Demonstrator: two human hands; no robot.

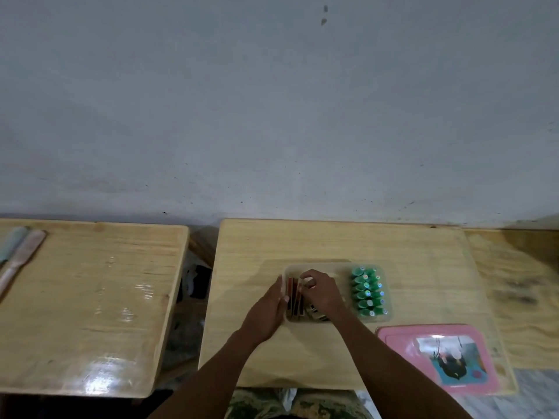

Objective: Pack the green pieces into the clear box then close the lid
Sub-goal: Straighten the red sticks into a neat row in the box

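A clear box (320,265) sits in the middle of the centre table. Its right part holds several green pieces (361,288) with pale tips, lined up in two neat rows. The left part holds flat red-brown pieces (292,300) standing on edge, with some darker pieces lying at the front. My left hand (269,309) is at the box's left wall, thumb inside and fingers along the outside. My right hand (322,290) reaches into the box with its fingers curled on the tops of the red-brown pieces; what lies beneath the palm is hidden.
A pink lid (438,358) with a picture lies at the table's front right corner. A second wooden table (90,297) stands to the left with two pale stick-like things (21,258) on it. A third wooden surface (520,282) adjoins on the right, and a grey wall stands behind.
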